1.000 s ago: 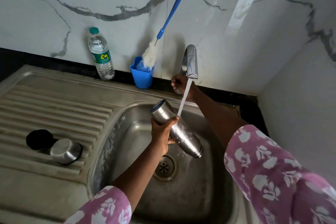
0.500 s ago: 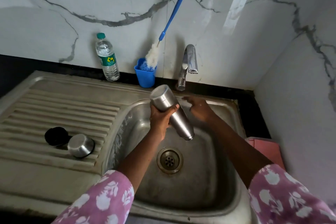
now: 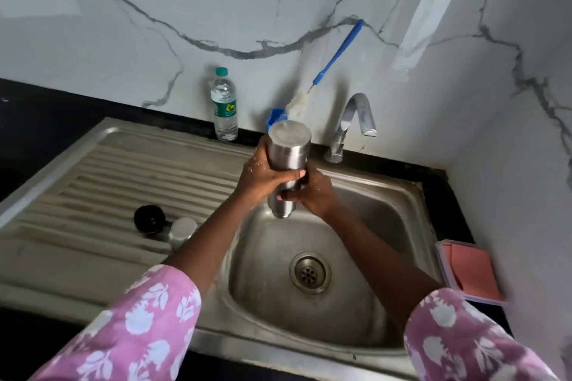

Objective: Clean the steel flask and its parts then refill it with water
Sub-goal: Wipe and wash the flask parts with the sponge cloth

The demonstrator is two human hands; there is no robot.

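**Flask held mouth-down over the basin, both hands clamped on it**

Flask point(image 3: 288, 161) hangs above the sink point(image 3: 365, 213), over the far-left part of the basin and short of the drain point(image 3: 310, 271). Its long axis runs close to vertical, tipped a little toward the camera: the flat base faces up and the narrow neck end points down into the basin. That inverted pose is the relation the next move turns on, since it looks like a draining or rinsing hold, and refilling would call for turning the body end over end.

Tap point(image 3: 356, 120) stands to the right of the flask and behind it, with no stream visible from its spout, so the neck lies nearer the person than the spout does.

Left hand point(image 3: 263, 173) wraps the middle of the body from the left, thumb across the front. Right hand point(image 3: 312, 192) grips lower, from the right, fingers curled round the neck end. The hands touch each other at the flask, and neither is plainly nearer to it.

On the drainboard to the left, well apart from the hands, a black cap point(image 3: 149, 219) and a steel cup point(image 3: 182, 228) lie just beside each other.
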